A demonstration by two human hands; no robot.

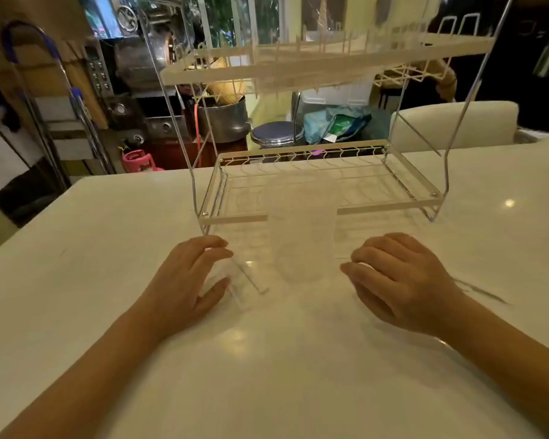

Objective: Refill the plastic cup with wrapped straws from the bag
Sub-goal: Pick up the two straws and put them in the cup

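Forearms: both are reaching in from 6 o'clock, bare, stretching over the white table (76, 248).
Left hand (184, 280): it is hovering low at about 8 o'clock of the frame's middle, fingers loosely curved, thumb spread apart; its fingertips are lying over a clear blurred thing, and I cannot tell whether they are gripping it.
Clear thing (244, 280): it is showing at the left fingertips as a transparent edge with a faint pink line; too blurred to say whether it is the bag or straws.
Right hand (400, 280): it is sitting at about 4 o'clock of the middle, knuckles up, fingers curved downward and close together; whether they are pinching anything, I cannot tell.
Cup (301, 242): a see-through, smeared shape is standing between the two hands, running up toward 12 o'clock against the rack's front edge; touching neither hand as far as I can see.
Rack (324, 182): a two-tier wire dish rack is standing on the table at 12 o'clock, just behind the cup.
Chair (457, 122): a white chair back is showing at 2 o'clock beyond the table.
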